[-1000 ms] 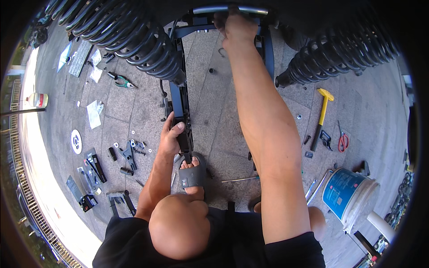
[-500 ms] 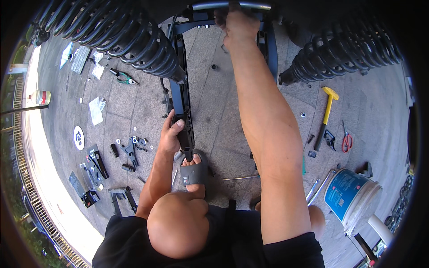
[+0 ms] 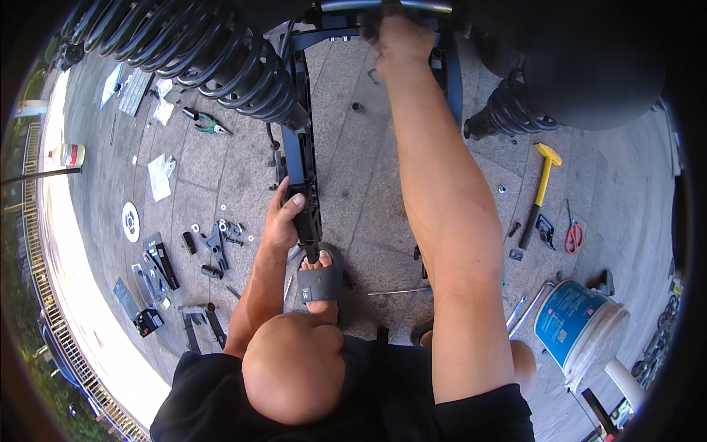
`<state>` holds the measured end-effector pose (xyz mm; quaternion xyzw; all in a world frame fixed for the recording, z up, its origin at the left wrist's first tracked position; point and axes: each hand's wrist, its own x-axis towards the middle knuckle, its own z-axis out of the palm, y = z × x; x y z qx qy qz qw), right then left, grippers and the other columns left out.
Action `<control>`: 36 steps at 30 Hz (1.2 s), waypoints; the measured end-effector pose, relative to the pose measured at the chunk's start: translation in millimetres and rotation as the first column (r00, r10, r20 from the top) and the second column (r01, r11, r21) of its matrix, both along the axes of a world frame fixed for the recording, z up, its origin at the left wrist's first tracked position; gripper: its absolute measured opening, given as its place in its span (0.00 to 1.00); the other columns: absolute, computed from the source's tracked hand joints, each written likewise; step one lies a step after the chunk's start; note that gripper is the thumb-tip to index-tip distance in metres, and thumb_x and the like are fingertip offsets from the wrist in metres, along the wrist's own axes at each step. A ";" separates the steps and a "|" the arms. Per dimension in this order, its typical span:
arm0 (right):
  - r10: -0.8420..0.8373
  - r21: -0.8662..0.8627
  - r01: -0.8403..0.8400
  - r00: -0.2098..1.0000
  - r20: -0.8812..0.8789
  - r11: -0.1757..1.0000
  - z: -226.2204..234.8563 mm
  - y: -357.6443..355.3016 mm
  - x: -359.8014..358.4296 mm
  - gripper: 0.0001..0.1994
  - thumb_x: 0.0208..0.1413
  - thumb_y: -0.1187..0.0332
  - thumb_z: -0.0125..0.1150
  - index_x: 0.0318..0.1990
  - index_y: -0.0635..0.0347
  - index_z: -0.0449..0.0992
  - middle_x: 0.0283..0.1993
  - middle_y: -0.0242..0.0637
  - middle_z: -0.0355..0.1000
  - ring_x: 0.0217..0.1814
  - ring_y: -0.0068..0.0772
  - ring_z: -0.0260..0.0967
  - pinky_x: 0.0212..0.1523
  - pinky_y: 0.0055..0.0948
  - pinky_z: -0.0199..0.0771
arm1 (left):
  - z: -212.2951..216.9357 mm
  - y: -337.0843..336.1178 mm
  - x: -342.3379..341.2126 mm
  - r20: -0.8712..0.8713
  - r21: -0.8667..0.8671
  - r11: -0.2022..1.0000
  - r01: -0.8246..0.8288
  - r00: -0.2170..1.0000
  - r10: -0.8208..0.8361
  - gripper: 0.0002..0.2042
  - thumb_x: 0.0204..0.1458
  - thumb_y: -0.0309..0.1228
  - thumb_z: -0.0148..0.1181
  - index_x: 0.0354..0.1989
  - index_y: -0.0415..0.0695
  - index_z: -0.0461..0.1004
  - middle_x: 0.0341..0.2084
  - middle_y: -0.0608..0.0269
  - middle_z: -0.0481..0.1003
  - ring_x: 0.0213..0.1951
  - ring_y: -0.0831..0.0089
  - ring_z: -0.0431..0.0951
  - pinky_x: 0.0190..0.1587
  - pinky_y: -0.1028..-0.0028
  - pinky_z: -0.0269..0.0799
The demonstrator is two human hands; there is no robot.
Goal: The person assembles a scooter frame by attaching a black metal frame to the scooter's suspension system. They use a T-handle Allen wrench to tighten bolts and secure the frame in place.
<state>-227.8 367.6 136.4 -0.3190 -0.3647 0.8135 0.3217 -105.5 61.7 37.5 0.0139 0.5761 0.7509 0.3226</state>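
My left hand [image 3: 284,219] is closed around the near end of a long blue-and-black metal frame rail [image 3: 296,163], thumb on top. My right arm is stretched far forward. At its end my right hand [image 3: 403,40] is by the blue crosspiece [image 3: 324,34] of the frame, just below a silver tube [image 3: 423,6]. Its fingers are curled and partly lost in shadow and blur, so what they hold cannot be made out. A black coil spring shock [image 3: 221,70] hangs left of the rail. A second coil spring [image 3: 508,110] is on the right, partly covered.
A dark rounded shape [image 3: 604,66] fills the upper right. On the paving lie a yellow hammer [image 3: 546,173], red-handled scissors [image 3: 574,237], green pliers [image 3: 210,127], metal brackets [image 3: 214,247] and a thin rod [image 3: 398,292]. A white-and-blue bucket [image 3: 578,324] lies at right.
The dark rounded shape at upper right now covers much of the right spring. My right hand appears slightly farther right at the crosspiece; my left hand keeps its grip on the rail.
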 end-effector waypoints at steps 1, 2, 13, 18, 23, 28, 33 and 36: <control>0.005 -0.005 -0.005 1.000 -0.009 1.000 -0.2 0.0 -0.1 0.07 0.60 0.66 0.58 0.32 0.58 0.72 0.23 0.33 0.71 0.18 0.27 0.69 0.14 0.26 0.64 | -1.0 -0.9 -0.2 -0.004 0.005 1.000 0.009 1.000 -0.009 0.34 0.47 0.47 0.61 0.57 0.35 0.62 0.40 0.56 0.73 0.39 0.71 0.76 0.42 0.73 0.73; -0.001 -0.001 0.001 1.000 -0.003 1.000 -0.5 -0.2 -0.4 0.07 0.60 0.67 0.58 0.32 0.58 0.72 0.23 0.33 0.71 0.18 0.27 0.69 0.14 0.25 0.64 | -1.5 -2.9 -1.5 0.040 0.052 0.998 0.021 0.999 -0.023 0.35 0.48 0.42 0.61 0.60 0.33 0.57 0.44 0.55 0.72 0.42 0.70 0.75 0.46 0.71 0.72; -0.001 -0.011 0.001 1.000 0.023 1.000 -0.5 2.2 1.2 0.06 0.61 0.67 0.57 0.34 0.58 0.72 0.24 0.32 0.71 0.18 0.27 0.70 0.13 0.24 0.65 | -1.1 -5.7 -3.1 0.112 0.158 0.987 0.040 0.992 -0.058 0.38 0.49 0.32 0.61 0.66 0.30 0.49 0.51 0.52 0.69 0.49 0.68 0.72 0.54 0.68 0.68; 0.010 -0.024 -0.010 0.999 0.031 1.000 -1.3 1.9 2.1 0.05 0.60 0.68 0.57 0.34 0.58 0.73 0.24 0.32 0.71 0.18 0.27 0.71 0.14 0.24 0.66 | 7.3 2.7 -0.7 0.038 0.052 0.998 0.022 0.999 -0.024 0.34 0.47 0.42 0.61 0.60 0.34 0.59 0.46 0.56 0.72 0.45 0.70 0.74 0.48 0.71 0.71; 0.016 -0.018 -0.016 1.000 0.011 1.000 -2.8 2.6 1.5 0.05 0.60 0.69 0.56 0.34 0.59 0.73 0.24 0.32 0.71 0.19 0.27 0.71 0.14 0.24 0.66 | 6.6 5.7 1.0 0.008 0.017 1.000 0.007 1.000 -0.007 0.33 0.47 0.46 0.61 0.57 0.36 0.63 0.43 0.57 0.73 0.42 0.71 0.75 0.45 0.73 0.72; 0.018 -0.001 -0.018 1.000 -0.002 1.000 -3.3 2.7 2.0 0.05 0.60 0.69 0.56 0.35 0.60 0.73 0.24 0.33 0.71 0.19 0.27 0.70 0.14 0.24 0.66 | -4.1 -2.5 0.0 0.017 -0.002 1.000 -0.014 1.000 0.014 0.32 0.48 0.46 0.60 0.56 0.36 0.64 0.41 0.58 0.73 0.41 0.72 0.75 0.43 0.73 0.73; 0.011 0.004 -0.011 1.000 0.005 1.000 -2.1 1.4 2.5 0.05 0.60 0.69 0.56 0.35 0.60 0.72 0.25 0.34 0.71 0.18 0.27 0.70 0.13 0.24 0.65 | -7.8 -8.6 -3.8 0.134 0.153 0.988 0.011 0.990 -0.031 0.38 0.49 0.32 0.62 0.66 0.30 0.50 0.51 0.54 0.70 0.49 0.68 0.72 0.53 0.68 0.69; 0.009 -0.011 -0.009 1.000 0.016 1.000 -1.9 2.1 2.2 0.05 0.60 0.69 0.56 0.35 0.60 0.72 0.25 0.34 0.71 0.18 0.27 0.70 0.13 0.24 0.64 | -4.4 -6.4 -4.3 0.109 0.172 0.984 0.042 0.992 -0.061 0.37 0.49 0.32 0.62 0.65 0.32 0.52 0.49 0.55 0.71 0.47 0.70 0.73 0.51 0.70 0.70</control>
